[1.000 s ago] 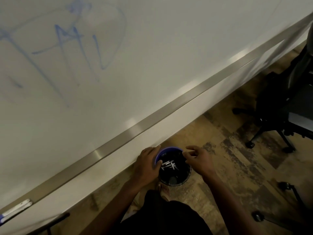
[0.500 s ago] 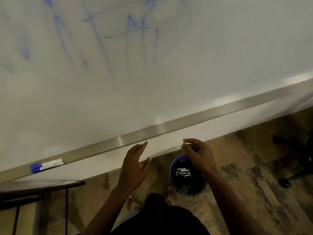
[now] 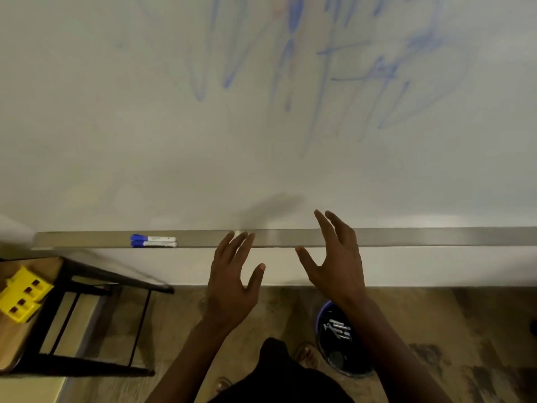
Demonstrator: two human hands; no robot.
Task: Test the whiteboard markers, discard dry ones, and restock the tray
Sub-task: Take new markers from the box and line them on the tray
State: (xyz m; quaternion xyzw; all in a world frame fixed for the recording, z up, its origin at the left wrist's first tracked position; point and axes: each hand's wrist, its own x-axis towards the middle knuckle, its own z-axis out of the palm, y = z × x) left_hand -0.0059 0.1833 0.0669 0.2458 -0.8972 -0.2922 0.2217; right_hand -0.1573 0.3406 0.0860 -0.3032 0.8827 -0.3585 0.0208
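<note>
Two white markers with blue caps (image 3: 153, 240) lie side by side on the metal tray (image 3: 421, 236) under the whiteboard (image 3: 116, 126), left of both hands. My left hand (image 3: 234, 282) hovers open just below the tray, fingers spread, holding nothing. My right hand (image 3: 334, 258) is open too, its fingers raised in front of the tray and the board's lower edge. On the floor below my right forearm stands a blue-rimmed bin (image 3: 338, 341) with several discarded markers inside. Faint blue scribbles cover the upper part of the board.
A wooden side table with black metal legs (image 3: 43, 315) stands at the left, with a yellow plastic block holder (image 3: 21, 296) on it. The floor is worn brown wood. My feet in sandals show beside the bin.
Both hands have lifted from the bin up to tray height and spread open. The view has swung left, bringing the two markers and the side table further in.
</note>
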